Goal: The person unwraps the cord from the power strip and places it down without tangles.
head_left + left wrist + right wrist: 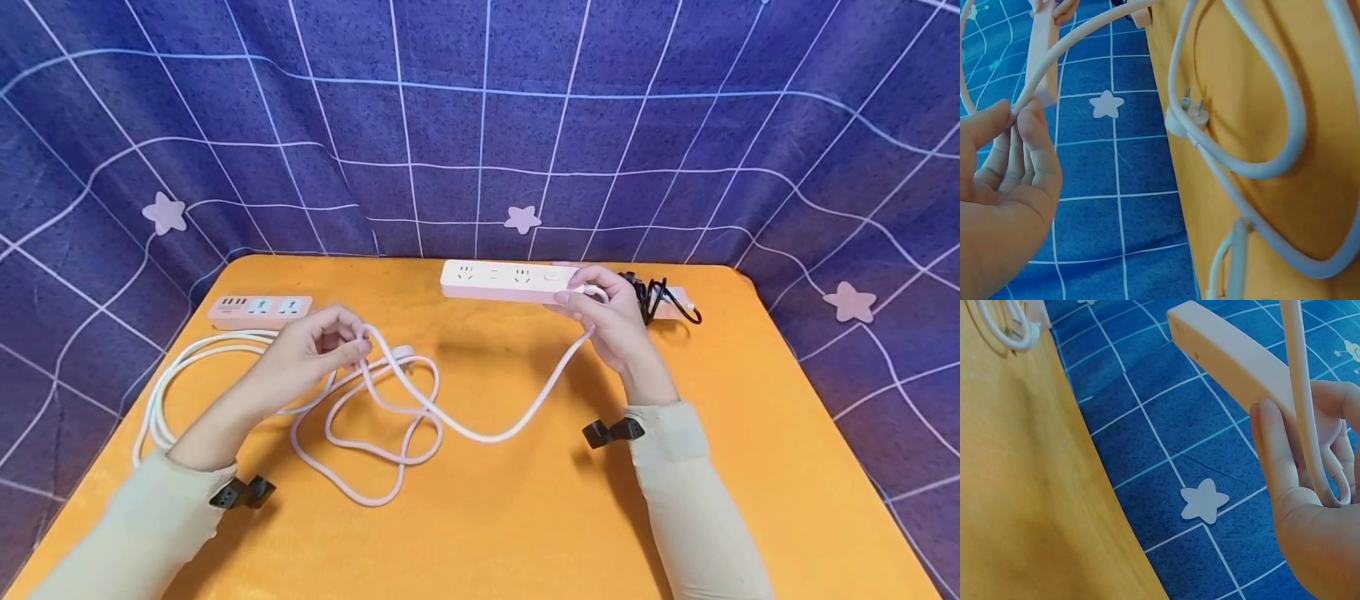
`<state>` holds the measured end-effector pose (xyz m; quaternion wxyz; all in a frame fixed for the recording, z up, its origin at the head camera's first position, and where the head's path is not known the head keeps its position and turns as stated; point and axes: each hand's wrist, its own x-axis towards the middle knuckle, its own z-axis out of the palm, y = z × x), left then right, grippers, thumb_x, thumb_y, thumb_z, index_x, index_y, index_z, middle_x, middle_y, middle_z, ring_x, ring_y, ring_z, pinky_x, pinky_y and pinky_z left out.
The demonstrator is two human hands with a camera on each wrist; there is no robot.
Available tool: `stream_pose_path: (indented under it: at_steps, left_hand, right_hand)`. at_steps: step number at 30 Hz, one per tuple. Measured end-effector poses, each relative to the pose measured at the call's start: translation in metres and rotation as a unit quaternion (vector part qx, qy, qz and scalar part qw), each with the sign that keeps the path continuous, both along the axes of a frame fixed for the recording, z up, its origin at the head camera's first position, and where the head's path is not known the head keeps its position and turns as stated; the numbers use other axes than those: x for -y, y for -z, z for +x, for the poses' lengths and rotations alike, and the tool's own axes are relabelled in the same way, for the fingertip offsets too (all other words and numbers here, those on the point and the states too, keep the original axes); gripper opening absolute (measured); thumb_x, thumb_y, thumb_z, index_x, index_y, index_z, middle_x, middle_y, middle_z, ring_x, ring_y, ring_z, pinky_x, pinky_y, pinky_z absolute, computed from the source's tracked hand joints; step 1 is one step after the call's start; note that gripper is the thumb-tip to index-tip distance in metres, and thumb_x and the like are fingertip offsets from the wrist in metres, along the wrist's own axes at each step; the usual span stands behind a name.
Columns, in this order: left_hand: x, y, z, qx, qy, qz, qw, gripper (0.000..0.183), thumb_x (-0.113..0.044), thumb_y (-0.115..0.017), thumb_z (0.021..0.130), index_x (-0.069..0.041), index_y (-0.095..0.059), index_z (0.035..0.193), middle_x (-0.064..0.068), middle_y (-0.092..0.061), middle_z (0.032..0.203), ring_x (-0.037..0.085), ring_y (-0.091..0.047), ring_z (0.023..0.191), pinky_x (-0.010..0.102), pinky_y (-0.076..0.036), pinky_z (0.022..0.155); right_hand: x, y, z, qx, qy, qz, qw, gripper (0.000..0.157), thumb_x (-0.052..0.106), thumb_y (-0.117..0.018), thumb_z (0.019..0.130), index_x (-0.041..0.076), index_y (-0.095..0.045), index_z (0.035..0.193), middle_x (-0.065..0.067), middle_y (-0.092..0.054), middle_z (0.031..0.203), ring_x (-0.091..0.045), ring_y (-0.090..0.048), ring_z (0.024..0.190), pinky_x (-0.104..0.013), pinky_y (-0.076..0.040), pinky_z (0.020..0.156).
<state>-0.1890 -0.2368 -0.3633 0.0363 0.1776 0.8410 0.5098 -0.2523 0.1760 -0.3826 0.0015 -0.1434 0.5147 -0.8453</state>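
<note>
My right hand (pixel 609 317) grips one end of a white power strip (pixel 502 282), held up above the table with its sockets facing me. From that end its white cord (pixel 495 437) sags in a curve across to my left hand (pixel 318 346). There the thumb and index finger pinch the cord, as the left wrist view also shows. Below the left hand the rest of the cord lies in loose loops on the table. The cord's plug (pixel 1188 119) rests among these loops, prongs showing.
A pink power strip (pixel 259 310) lies at the back left, with a coiled white cable (pixel 161 400) in front of it. Behind my right hand is a bundled black cable (pixel 651 293) by another pale block (pixel 672 304). A blue gridded cloth (pixel 450 125) hangs behind the orange table (pixel 525 517).
</note>
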Motion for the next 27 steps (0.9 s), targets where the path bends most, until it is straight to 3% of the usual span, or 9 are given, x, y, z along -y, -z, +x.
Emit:
stream_pose_path:
  at_steps: [4, 10, 13, 18, 27]
  left_hand:
    - [0.001, 0.007, 0.001, 0.012, 0.002, 0.002, 0.9999, 0.012, -0.013, -0.07, 0.104, -0.004, -0.063, 0.108, 0.011, -0.068, 0.092, 0.019, -0.068, 0.079, 0.025, -0.055, 0.067]
    - [0.003, 0.014, 0.002, 0.072, -0.019, 0.006, 0.9972, 0.02, -0.017, -0.069, 0.105, 0.0, -0.061, 0.112, 0.025, -0.065, 0.104, 0.024, -0.07, 0.085, 0.032, -0.062, 0.077]
    - [0.006, 0.017, 0.002, 0.09, -0.027, 0.001, 0.9956, 0.021, -0.018, -0.069, 0.105, 0.0, -0.06, 0.112, 0.022, -0.066, 0.102, 0.026, -0.07, 0.086, 0.033, -0.063, 0.077]
    - [0.013, 0.022, 0.002, 0.102, -0.035, 0.006, 0.9941, 0.021, -0.016, -0.068, 0.105, 0.002, -0.059, 0.111, 0.014, -0.067, 0.095, 0.021, -0.07, 0.085, 0.032, -0.062, 0.077]
    - [0.019, 0.031, 0.003, 0.127, -0.057, 0.003, 0.9902, 0.025, -0.017, -0.069, 0.105, 0.003, -0.058, 0.116, 0.026, -0.065, 0.111, 0.018, -0.07, 0.088, 0.038, -0.064, 0.082]
  right_hand:
    - [0.001, 0.0, -0.001, -0.003, -0.003, -0.001, 1.0, 0.031, -0.021, -0.061, 0.088, 0.008, -0.07, 0.09, -0.011, -0.067, 0.119, -0.021, -0.07, 0.093, -0.043, -0.063, 0.088]
    - [0.003, 0.0, -0.004, -0.005, -0.002, -0.005, 1.0, 0.031, -0.021, -0.06, 0.088, 0.008, -0.071, 0.089, -0.007, -0.062, 0.104, -0.018, -0.07, 0.09, -0.044, -0.063, 0.09]
    - [0.004, 0.0, -0.004, -0.002, 0.001, -0.005, 1.0, 0.031, -0.021, -0.061, 0.088, 0.008, -0.071, 0.089, -0.007, -0.06, 0.103, -0.017, -0.07, 0.089, -0.044, -0.062, 0.091]
    - [0.006, 0.001, -0.004, 0.006, 0.008, -0.008, 1.0, 0.032, -0.022, -0.061, 0.089, 0.008, -0.071, 0.09, -0.008, -0.066, 0.108, -0.018, -0.071, 0.092, -0.044, -0.063, 0.09]
    - [0.014, 0.005, -0.005, 0.02, 0.01, 0.007, 1.0, 0.033, -0.021, -0.06, 0.092, 0.01, -0.073, 0.09, -0.008, -0.065, 0.108, -0.017, -0.071, 0.086, -0.044, -0.062, 0.091]
